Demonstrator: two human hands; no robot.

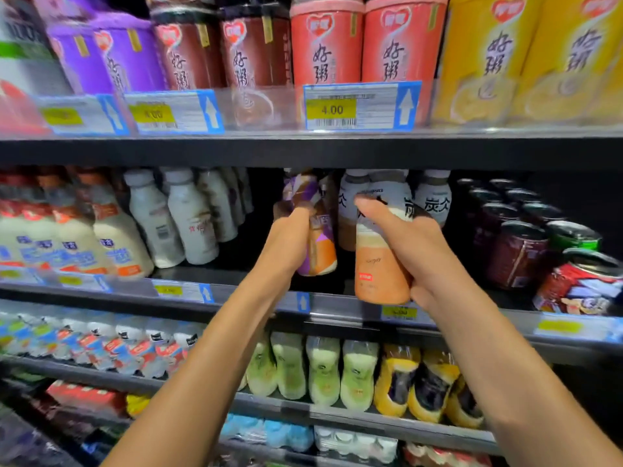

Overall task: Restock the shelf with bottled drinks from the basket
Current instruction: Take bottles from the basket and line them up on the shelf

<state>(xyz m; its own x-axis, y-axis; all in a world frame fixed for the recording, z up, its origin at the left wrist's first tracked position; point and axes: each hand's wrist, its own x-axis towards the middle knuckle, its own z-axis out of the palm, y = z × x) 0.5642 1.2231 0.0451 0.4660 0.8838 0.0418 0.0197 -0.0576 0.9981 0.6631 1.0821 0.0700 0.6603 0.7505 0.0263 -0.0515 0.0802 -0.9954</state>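
Note:
My left hand (290, 239) grips a bottle with a purple, orange and white label (320, 251), standing on the middle shelf (236, 299). My right hand (411, 244) holds a bottle of light orange-brown drink (377, 264) at the front edge of the same shelf, just right of the first. Behind it stand matching bottles with white caps and black characters (433, 197). The basket is not in view.
White milk bottles (188, 217) fill the shelf to the left, dark cans (519, 254) to the right. Tall porridge cans (325, 45) line the shelf above, with price tags (360, 106). Green and yellow bottles (323, 372) sit on the shelf below.

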